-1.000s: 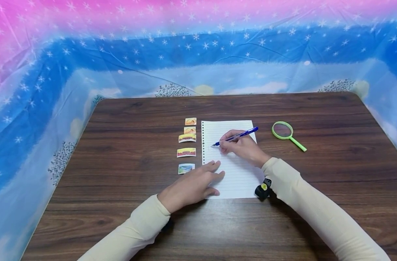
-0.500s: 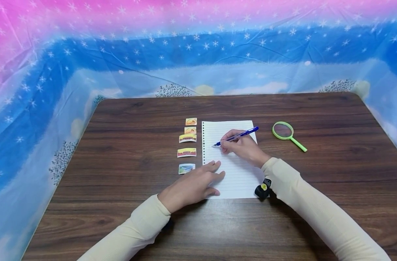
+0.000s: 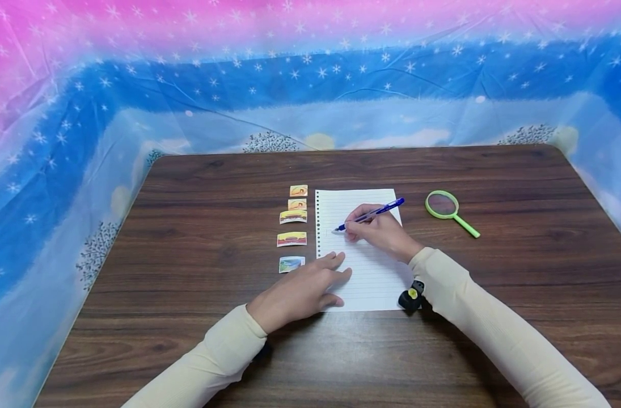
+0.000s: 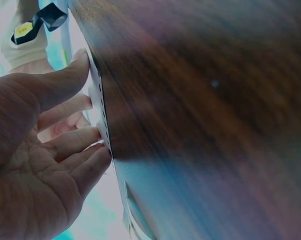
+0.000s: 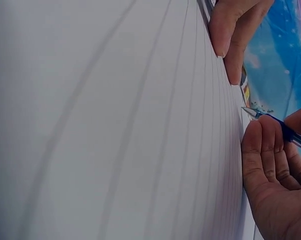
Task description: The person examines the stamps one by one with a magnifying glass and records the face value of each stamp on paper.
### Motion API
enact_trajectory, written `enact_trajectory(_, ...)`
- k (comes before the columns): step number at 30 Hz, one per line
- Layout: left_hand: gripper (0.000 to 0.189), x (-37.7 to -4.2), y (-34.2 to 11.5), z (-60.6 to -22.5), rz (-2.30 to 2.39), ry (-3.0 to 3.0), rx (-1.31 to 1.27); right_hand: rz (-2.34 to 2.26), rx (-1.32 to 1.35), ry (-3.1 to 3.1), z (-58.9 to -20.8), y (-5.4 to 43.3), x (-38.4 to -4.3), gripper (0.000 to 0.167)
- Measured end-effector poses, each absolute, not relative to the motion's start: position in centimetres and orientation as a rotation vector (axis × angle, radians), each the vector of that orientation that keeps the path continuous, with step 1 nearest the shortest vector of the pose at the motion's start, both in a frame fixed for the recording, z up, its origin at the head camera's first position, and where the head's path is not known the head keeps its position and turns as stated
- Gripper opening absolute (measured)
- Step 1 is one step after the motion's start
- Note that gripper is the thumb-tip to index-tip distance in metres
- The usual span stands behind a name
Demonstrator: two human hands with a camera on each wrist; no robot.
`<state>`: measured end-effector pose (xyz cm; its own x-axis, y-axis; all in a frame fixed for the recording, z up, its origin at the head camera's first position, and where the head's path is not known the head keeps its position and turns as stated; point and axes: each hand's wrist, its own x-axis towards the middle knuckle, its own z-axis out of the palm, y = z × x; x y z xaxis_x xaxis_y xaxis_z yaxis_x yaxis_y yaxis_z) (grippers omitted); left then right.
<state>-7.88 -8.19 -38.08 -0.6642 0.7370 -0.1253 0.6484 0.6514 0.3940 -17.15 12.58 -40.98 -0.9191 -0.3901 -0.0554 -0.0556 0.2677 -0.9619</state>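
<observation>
My right hand (image 3: 379, 229) grips a blue pen (image 3: 374, 213) in a writing hold, its tip down at the upper left part of a lined sheet of paper (image 3: 371, 283). Faint marks show beside the tip. In the right wrist view the pen (image 5: 290, 134) sits between thumb and fingers, and the hand's side rests on the page. My left hand (image 3: 302, 286) lies with spread fingers on the sheet's lower left edge. The left wrist view shows those fingertips (image 4: 93, 132) on the paper by its row of punched holes.
Left of the sheet, several small stamps lie in a column: two orange ones, the upper one (image 3: 298, 191) apart, two yellow-red ones, the lower one (image 3: 292, 239) apart, and a blue-green one (image 3: 291, 264). A green magnifying glass (image 3: 442, 204) lies to the right on the wooden table (image 3: 198, 226).
The pen tip has shifted slightly down and to the right on the paper, with small movements of my right fingers. My left hand, the stamps and the magnifying glass stay in place.
</observation>
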Motion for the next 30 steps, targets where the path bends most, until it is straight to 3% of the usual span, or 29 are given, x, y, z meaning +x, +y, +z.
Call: enact_trajectory(30, 0.049, -7.84, -8.18, -38.04, 0.465, 2.618, 1.137, -1.685, -0.364, 2.293, -40.79, 12.1, -16.96, 0.009)
